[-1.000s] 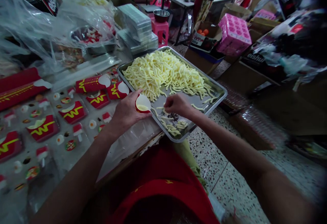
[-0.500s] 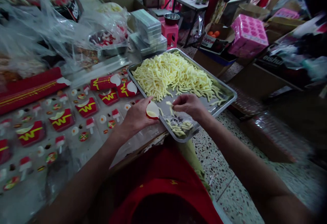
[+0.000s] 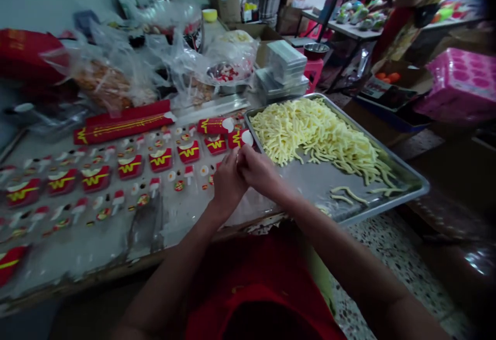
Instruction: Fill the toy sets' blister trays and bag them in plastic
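Hands (image 3: 258, 169) moved together beside tray (image 3: 315, 180)

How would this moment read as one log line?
left hand: against right hand | anything held: hidden | tray: holds heaped pale yellow sticks

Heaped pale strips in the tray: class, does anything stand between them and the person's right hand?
Only the tray's left rim stands between the right hand and the heaped strips; nothing else visible does.
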The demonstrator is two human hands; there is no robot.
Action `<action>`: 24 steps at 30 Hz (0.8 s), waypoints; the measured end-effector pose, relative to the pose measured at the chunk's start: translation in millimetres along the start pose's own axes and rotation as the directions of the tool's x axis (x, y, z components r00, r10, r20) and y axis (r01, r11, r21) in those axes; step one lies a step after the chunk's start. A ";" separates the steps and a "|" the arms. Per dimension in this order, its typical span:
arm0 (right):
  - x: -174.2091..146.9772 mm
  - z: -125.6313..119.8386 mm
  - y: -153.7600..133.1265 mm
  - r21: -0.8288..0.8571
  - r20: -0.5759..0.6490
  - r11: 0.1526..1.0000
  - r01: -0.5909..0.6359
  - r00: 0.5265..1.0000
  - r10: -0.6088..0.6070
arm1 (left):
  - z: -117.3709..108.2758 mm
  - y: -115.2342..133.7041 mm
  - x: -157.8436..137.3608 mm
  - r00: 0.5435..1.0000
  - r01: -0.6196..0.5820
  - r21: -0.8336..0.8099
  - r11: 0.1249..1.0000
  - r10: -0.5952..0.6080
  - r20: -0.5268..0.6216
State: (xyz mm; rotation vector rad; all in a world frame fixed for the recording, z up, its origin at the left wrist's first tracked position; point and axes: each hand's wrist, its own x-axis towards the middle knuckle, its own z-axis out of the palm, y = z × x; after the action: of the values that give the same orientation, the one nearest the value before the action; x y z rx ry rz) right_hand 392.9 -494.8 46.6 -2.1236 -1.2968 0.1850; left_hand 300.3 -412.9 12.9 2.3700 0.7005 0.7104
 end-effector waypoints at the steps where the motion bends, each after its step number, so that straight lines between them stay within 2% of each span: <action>1: 7.0 6.0 -6.8 0.061 -0.013 0.998 0.010 1.000 -0.009 | -7.4 -6.6 -1.7 0.999 0.018 -0.012 1.000 -0.018 -0.037; 3: 17.1 16.9 -20.6 0.218 -0.056 0.971 0.093 0.995 -0.082 | -23.0 -21.0 -5.7 0.992 0.068 -0.034 0.997 -0.071 -0.101; 5: 19.7 23.8 -30.7 0.402 -0.137 0.892 0.206 0.977 -0.164 | -37.9 -35.7 -9.9 0.986 0.110 -0.067 0.992 -0.117 -0.120; 7: 16.6 25.7 -33.9 0.540 -0.240 0.806 0.245 0.962 -0.132 | -50.1 -49.1 -13.1 0.982 0.132 -0.117 0.984 -0.146 -0.119; 9: 11.8 24.9 -32.0 0.565 -0.294 0.799 0.206 0.955 -0.039 | -58.1 -59.7 -14.8 0.979 0.130 -0.173 0.976 -0.154 -0.131; 11: 7.8 25.6 -30.9 0.504 -0.260 0.845 0.176 0.965 -0.046 | -62.7 -67.3 -16.3 0.975 0.116 -0.213 0.970 -0.153 -0.164; 13: 4.4 30.4 -35.2 0.448 -0.143 0.872 0.198 0.978 -0.149 | -67.9 -74.0 -20.8 0.966 0.088 -0.221 0.971 -0.138 -0.219; 16: -2.9 43.2 -47.8 0.419 -0.027 0.870 0.259 0.962 -0.273 | -89.6 -93.2 -37.6 0.928 0.104 -0.125 0.987 -0.141 -0.345; 18: -7.5 52.1 -50.4 0.370 -0.004 0.886 0.279 0.954 -0.299 | -119.8 -118.2 -56.6 0.876 0.211 -0.020 0.977 -0.198 -0.440; 20: -8.0 60.9 -45.0 0.285 0.032 0.908 0.308 0.943 -0.330 | -162.4 -149.8 -82.7 0.813 0.367 0.093 0.926 -0.270 -0.516; 24: -5.6 75.1 -32.2 0.204 0.055 0.920 0.336 0.934 -0.353 | -248.9 -202.0 -141.9 0.708 0.655 0.294 0.696 -0.431 -0.559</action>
State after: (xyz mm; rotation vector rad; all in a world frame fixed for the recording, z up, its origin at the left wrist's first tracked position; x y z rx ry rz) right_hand 333.8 -456.2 5.1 -1.7102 -1.6149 0.2475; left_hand -18.8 -267.9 13.3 2.1735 1.9175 0.8828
